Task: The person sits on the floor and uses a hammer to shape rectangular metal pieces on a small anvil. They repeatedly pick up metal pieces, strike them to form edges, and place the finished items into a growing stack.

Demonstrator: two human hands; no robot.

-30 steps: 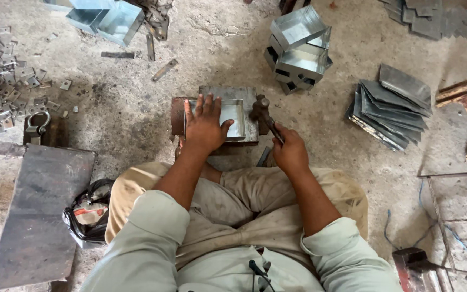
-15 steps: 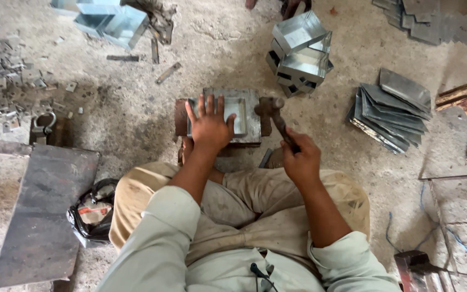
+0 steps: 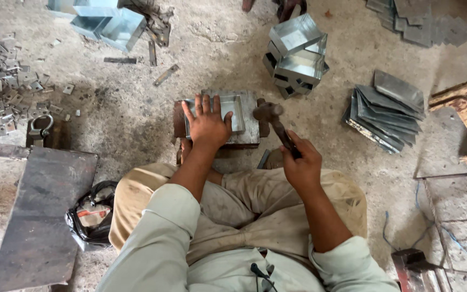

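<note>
While the left hand (image 3: 207, 125) is pressed flat with fingers spread on the shiny bent metal tray piece (image 3: 232, 111), the tray is kept on the flat steel block (image 3: 251, 121). A dark rusty hammer (image 3: 270, 114) is gripped by the right hand (image 3: 301, 162) at the block's right edge. Bare floor (image 3: 136, 113) is seen on both sides.

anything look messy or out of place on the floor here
Mostly scatter rather than damage. Small metal offcuts lie strewn across the floor at upper left, and the finished metal boxes are heaped crookedly, tilted on one another. The stack of flat sheets is fanned out unevenly. The work under the left hand and hammer looks orderly.
</note>
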